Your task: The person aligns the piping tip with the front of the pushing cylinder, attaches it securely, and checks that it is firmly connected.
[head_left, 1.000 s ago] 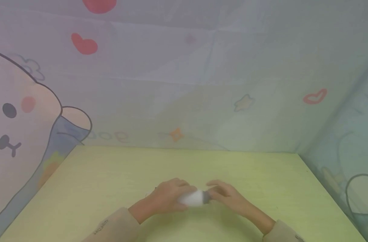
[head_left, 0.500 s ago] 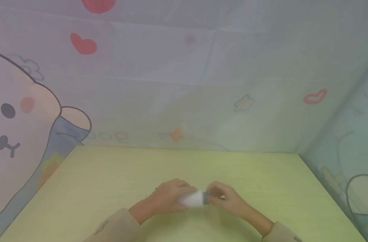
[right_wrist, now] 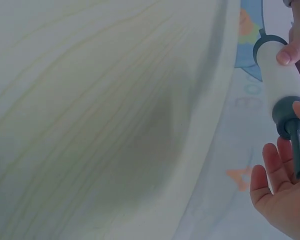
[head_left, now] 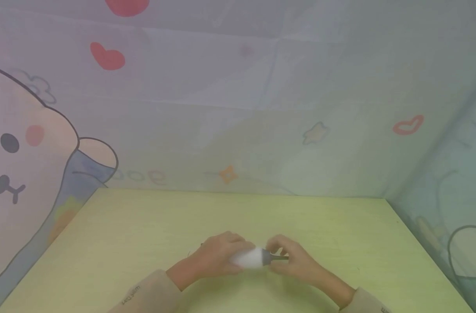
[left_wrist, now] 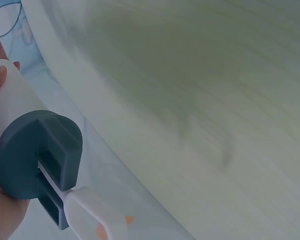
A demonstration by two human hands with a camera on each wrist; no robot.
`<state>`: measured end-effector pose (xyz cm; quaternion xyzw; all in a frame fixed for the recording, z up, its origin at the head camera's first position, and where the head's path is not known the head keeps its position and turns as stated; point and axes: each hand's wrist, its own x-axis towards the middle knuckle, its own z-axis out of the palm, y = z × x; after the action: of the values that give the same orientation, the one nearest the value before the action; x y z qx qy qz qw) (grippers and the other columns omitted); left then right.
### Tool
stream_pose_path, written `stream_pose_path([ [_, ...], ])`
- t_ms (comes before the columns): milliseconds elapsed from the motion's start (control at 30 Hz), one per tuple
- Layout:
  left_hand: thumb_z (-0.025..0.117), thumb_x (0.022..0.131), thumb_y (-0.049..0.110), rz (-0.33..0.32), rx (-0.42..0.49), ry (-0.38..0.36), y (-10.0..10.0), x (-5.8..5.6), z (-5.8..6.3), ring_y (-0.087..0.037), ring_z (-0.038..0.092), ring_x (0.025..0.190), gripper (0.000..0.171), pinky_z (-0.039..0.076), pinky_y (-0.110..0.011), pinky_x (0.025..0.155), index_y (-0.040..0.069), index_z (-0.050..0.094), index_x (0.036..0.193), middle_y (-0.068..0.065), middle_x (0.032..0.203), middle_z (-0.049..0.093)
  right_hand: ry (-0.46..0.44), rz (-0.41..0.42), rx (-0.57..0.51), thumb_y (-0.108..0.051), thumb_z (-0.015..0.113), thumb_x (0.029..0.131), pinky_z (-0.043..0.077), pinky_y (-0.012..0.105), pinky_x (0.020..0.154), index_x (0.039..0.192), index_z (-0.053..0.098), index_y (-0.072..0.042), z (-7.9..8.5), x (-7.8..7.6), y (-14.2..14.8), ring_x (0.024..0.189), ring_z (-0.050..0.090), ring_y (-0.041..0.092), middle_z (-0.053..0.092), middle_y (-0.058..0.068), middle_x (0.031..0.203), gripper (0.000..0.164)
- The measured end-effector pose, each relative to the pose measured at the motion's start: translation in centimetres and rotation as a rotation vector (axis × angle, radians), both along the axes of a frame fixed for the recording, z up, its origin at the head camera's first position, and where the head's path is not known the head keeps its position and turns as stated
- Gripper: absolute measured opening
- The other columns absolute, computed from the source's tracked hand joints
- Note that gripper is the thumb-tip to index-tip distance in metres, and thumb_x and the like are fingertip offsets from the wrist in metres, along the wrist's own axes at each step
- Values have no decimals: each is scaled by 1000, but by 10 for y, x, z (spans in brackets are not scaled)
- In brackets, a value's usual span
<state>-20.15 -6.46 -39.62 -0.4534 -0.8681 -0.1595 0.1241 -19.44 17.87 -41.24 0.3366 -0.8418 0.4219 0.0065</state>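
A white syringe-like tube (head_left: pixel 247 257) with dark teal end caps is held sideways above the table. My left hand (head_left: pixel 222 256) grips its barrel; the thumb lies along the white side in the right wrist view. From the left end, a white loop handle (left_wrist: pixel 92 215) sticks out through the slotted teal cap (left_wrist: pixel 37 155). At the other end a narrow dark nozzle (right_wrist: pixel 296 150) points toward my right palm. My right hand (head_left: pixel 298 261) has its thumb and a finger at the nozzle-end collar (right_wrist: pixel 285 115), while other fingers (right_wrist: pixel 260 185) curve loosely below.
The pale yellow-green table (head_left: pixel 163 217) lies beneath both hands. A printed cloth backdrop (head_left: pixel 206 82) with hearts and a cartoon bear rises behind it and along the sides. A small dark bit and thin line show just beyond my left wrist.
My right fingers have shifted and spread around the nozzle end, so the dark nozzle now shows between them. My left hand and the tube have stayed nearly in place.
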Motion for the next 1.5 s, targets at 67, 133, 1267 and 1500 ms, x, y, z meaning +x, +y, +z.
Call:
stream_pose_path([
  [67, 72, 69, 27, -4, 2, 2, 0, 0, 0, -14, 58, 90, 46, 48, -23, 70, 17, 58, 112, 1, 102, 63, 11, 2, -12, -14, 65, 76, 42, 24, 72, 97, 54, -13, -1, 0, -1, 84, 53, 13, 60, 1, 93, 23],
  [133, 72, 69, 27, 0, -5, 10, 0, 0, 0, -13, 58, 89, 46, 48, -22, 69, 18, 58, 113, 1, 102, 63, -28, 3, -31, -17, 63, 80, 45, 25, 73, 97, 55, -12, -1, 0, -1, 83, 55, 9, 61, 2, 92, 19],
  [1267, 71, 71, 28, -7, -22, 3, -1, 1, 2, -13, 58, 89, 46, 48, -22, 69, 17, 58, 113, 1, 102, 63, -5, -18, 39, -20, 66, 77, 44, 28, 73, 106, 53, -10, 2, 3, -1, 89, 56, 14, 62, 0, 98, 33],
  [1500, 72, 69, 26, -28, -7, -5, 0, 1, -2, -14, 58, 88, 46, 47, -21, 68, 17, 58, 112, 1, 101, 63, -7, 17, 10, -16, 66, 75, 43, 29, 76, 91, 58, -16, 1, 4, -3, 83, 54, 4, 63, -4, 88, 18],
])
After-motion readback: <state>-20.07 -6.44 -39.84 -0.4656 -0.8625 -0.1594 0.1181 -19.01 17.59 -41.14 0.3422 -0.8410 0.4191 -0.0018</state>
